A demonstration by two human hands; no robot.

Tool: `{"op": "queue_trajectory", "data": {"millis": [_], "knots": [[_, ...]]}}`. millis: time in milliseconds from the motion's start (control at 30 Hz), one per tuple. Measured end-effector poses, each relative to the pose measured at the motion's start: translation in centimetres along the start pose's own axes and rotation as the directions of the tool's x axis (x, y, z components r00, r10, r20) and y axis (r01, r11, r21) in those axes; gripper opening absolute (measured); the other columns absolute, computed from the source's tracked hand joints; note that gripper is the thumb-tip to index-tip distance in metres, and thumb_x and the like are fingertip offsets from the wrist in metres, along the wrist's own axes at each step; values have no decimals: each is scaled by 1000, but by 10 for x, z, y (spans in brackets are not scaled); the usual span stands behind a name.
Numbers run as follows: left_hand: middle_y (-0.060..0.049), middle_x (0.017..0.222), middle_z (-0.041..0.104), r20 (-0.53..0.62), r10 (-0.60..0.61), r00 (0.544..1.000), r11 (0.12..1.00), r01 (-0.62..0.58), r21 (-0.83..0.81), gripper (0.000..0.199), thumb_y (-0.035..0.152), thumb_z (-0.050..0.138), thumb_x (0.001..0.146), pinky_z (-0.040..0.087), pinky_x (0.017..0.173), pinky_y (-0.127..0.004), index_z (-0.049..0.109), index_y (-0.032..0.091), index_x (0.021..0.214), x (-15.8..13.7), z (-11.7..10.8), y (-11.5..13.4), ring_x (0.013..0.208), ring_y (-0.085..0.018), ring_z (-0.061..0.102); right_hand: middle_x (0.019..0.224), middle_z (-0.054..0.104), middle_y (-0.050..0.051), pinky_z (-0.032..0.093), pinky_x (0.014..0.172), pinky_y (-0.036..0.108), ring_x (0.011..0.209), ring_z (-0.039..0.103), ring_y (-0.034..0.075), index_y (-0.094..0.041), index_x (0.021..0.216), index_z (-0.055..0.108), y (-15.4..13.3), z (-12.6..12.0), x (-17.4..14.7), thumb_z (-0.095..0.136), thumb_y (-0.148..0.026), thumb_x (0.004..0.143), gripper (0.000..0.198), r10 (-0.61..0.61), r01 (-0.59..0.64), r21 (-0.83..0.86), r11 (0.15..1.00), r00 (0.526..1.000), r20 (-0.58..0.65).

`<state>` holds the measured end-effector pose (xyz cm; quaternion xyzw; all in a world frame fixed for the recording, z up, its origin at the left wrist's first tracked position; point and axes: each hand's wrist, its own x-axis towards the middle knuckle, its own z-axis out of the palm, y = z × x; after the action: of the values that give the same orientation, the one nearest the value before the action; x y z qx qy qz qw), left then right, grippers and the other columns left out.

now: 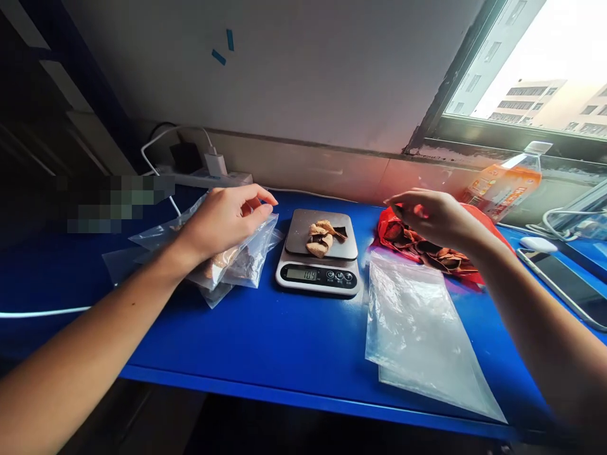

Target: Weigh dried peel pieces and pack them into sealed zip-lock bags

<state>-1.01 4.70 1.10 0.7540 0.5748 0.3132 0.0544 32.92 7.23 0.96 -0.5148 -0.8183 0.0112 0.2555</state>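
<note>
A digital kitchen scale sits mid-desk, its lit display reading about 109, any decimal point unclear. Several pale, dark-skinned dried slices lie heaped on its steel plate. To its left, my left hand hovers with loosely bent, empty fingers above filled clear zip bags. Over on the right, my right hand is above a red plastic bag of brown dried slices; its fingers are bent and apart, with nothing visible in them. Flat clear zip bags lie in front of the red bag.
An orange-labelled bottle stands behind the red bag near the window. A phone and a white earphone case lie at the right. A power strip with plugs and white cables runs along the wall. The blue desk's front edge is near me.
</note>
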Motion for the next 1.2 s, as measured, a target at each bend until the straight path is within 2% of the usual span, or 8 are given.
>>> {"op": "queue_trajectory", "data": {"millis": [133,267,467,767,867,1000,1100,1200], "knots": [[1,71,66,-1,7,1000,1000,-7,14,23,37,54,80,43,62,-26,68,23,92,-1,-3,6,62,-15,57,82,67,6,45,63,29,70,60,18,-19,88,62,39,-5,-34,49,-24,76,18,115,-115,-40,993,993,-5],[2,69,65,-30,10,999,998,-8,69,22,37,53,79,42,62,-26,68,24,89,-1,-5,6,61,-15,57,74,64,3,42,61,26,66,57,16,-19,80,59,63,4,-39,49,-19,70,14,153,-150,-130,980,988,12],[2,65,64,-8,53,999,991,-52,121,23,36,54,80,40,59,-25,69,23,90,1,-6,-4,57,-13,55,76,66,5,41,63,26,67,57,16,-18,79,60,64,2,-41,49,-18,71,14,158,-158,-192,969,987,-17],[5,67,66,159,43,986,989,-65,134,27,40,51,82,38,56,-22,69,26,95,0,7,-14,58,-12,56,78,68,9,45,65,33,72,62,23,-20,76,62,74,8,-37,49,-13,70,16,141,-133,-325,936,990,1],[5,66,65,154,52,987,986,-75,147,27,40,50,82,38,57,-22,69,25,95,0,6,-13,58,-12,56,80,69,10,45,67,36,74,63,26,-21,76,64,60,1,-38,46,-11,74,21,44,-20,-380,925,998,55],[4,72,67,153,51,987,982,-77,171,27,40,50,82,38,58,-22,69,25,96,0,5,-11,62,-12,58,80,69,7,45,63,30,69,62,20,-20,78,65,15,-7,-45,51,-26,83,16,-78,133,-303,944,979,188],[4,73,68,153,35,988,981,-63,183,27,40,50,82,38,57,-22,69,26,96,2,5,-11,61,-13,58,82,69,5,44,59,27,67,61,16,-21,84,65,-11,1,-52,53,-32,86,17,-81,160,-214,964,938,338],[4,76,69,156,15,988,983,-44,180,28,41,50,82,38,55,-22,69,27,96,2,6,-12,62,-13,58,81,68,5,42,57,27,66,60,16,-20,81,63,-19,14,-56,51,-36,88,22,-29,134,-247,960,921,388]]}}
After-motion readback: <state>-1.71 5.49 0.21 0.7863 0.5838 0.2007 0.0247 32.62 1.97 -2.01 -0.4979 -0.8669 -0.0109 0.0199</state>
